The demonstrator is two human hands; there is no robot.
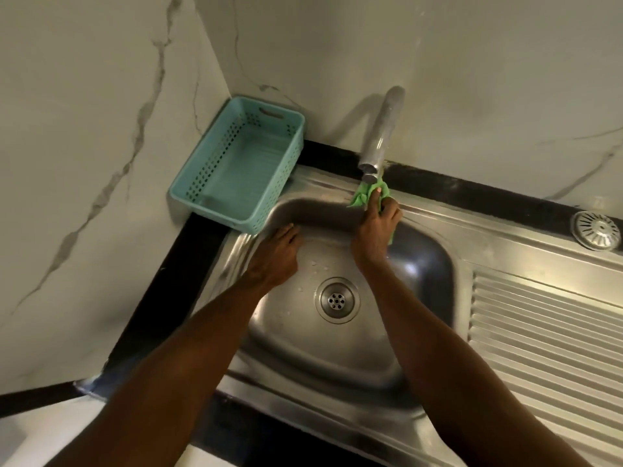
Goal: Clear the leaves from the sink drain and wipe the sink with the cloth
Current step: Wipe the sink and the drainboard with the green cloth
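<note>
One head-worn wide view looks steeply down and forward, close over the sink (337,358), both forearms reaching in from the bottom edge.

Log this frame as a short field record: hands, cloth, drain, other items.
left hand: open, resting on the sink at its far-left rim
right hand: grips the green cloth under the tap
drain: no leaves visible
basket: teal, on the counter corner
strainer: on the far-right rim
</note>
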